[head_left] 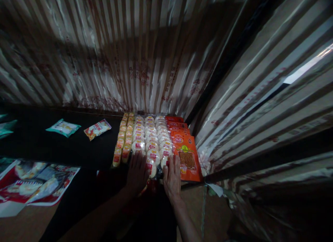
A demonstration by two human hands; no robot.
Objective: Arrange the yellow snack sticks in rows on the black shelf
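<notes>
Rows of round white snack packs (151, 139) in clear wrappers with red labels overlap on the dark shelf. My left hand (137, 172) rests at the front of the left white row, its fingers stretched forward. At the front of the right white row lies my right hand (172, 176), flat with fingers extended, close to the orange packets. Those orange packets (186, 160), showing brown sticks on the front one, are layered along the right. Two narrow rows of yellow-wrapped snacks (122, 141) stand left of the white ones. Neither hand visibly grips anything.
A green-and-white packet (64, 127) and a red-and-white packet (97, 129) lie farther left on the black shelf (31, 144). A red tray (58, 197) of wrapped packs sits lower left. Striped sheeting (145, 61) hangs behind and along the right.
</notes>
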